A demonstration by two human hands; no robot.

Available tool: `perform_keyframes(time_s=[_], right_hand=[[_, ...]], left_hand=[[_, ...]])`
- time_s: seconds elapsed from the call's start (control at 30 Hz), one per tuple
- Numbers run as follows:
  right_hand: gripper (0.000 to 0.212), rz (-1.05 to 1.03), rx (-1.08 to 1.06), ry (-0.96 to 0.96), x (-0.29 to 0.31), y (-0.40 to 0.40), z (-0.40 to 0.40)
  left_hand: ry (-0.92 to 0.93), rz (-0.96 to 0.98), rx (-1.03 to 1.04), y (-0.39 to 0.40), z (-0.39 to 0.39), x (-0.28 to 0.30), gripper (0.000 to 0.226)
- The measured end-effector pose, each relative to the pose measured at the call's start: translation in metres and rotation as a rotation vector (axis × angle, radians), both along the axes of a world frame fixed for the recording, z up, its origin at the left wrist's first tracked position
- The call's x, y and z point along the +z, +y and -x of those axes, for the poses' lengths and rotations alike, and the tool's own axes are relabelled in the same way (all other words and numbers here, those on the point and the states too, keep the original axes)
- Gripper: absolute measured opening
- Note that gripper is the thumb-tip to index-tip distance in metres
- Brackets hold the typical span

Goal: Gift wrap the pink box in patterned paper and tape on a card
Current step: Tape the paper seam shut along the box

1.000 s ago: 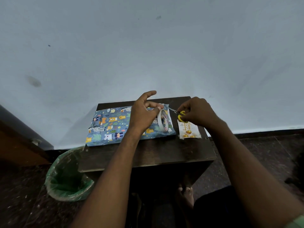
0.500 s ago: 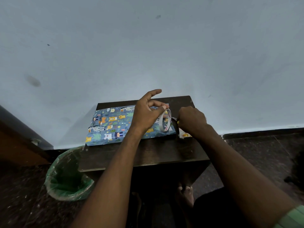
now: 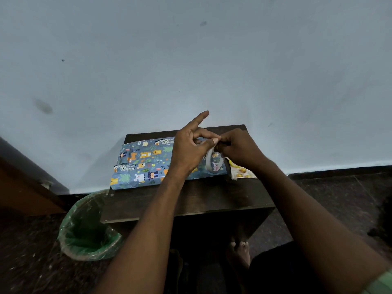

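The right hand (image 3: 235, 148) hides most of the card (image 3: 240, 171).

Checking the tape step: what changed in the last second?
The right hand let go of the yellow-handled scissors and moved left to the white tape roll, now touching its top edge. The left hand still grips the roll over the blue animal-print wrapped box; the white card stayed put.

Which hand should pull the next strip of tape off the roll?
Probably the right hand: its fingertips are already at the top of the tape roll, while the left hand pinches the roll upright.
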State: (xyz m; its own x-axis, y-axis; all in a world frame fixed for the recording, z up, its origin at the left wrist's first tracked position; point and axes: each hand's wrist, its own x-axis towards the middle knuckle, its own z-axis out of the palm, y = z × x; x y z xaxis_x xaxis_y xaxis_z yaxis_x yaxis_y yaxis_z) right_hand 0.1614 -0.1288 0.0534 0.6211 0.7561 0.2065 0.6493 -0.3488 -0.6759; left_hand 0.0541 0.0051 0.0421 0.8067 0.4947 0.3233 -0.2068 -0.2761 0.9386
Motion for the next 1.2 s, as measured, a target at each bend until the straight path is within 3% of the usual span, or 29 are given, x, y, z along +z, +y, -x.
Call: perform_keyframes(time_s=[0.27, 0.6, 0.8, 0.87, 0.97, 1.07, 1.2], right_hand=[[0.028, -0.024, -0.019, 0.082, 0.003, 0.002, 0.000], [0.020, -0.068, -0.107, -0.205, 0.000, 0.007, 0.007], [0.027, -0.063, -0.117, -0.238, 0.001, 0.008, 0.007], [0.027, -0.101, -0.121, -0.220, 0.005, 0.007, 0.007], [0.025, -0.103, -0.153, -0.214, 0.006, 0.005, 0.005], [0.023, 0.050, -0.189, -0.221, -0.002, 0.006, -0.001], [0.018, 0.283, -0.211, -0.228, -0.016, 0.014, -0.006]], left_hand=[[-0.063, 0.207, 0.074, -0.002, -0.004, -0.001, 0.075], [0.057, 0.385, 0.205, -0.005, -0.010, 0.000, 0.094], [0.127, 0.424, 0.239, -0.003, -0.009, -0.002, 0.099], [0.156, 0.419, 0.262, 0.000, -0.007, -0.005, 0.094], [0.159, 0.376, 0.280, 0.008, 0.001, -0.007, 0.068], [0.180, 0.258, 0.252, 0.019, 0.012, -0.006, 0.042], [0.259, 0.068, 0.194, 0.028, 0.026, -0.010, 0.037]])
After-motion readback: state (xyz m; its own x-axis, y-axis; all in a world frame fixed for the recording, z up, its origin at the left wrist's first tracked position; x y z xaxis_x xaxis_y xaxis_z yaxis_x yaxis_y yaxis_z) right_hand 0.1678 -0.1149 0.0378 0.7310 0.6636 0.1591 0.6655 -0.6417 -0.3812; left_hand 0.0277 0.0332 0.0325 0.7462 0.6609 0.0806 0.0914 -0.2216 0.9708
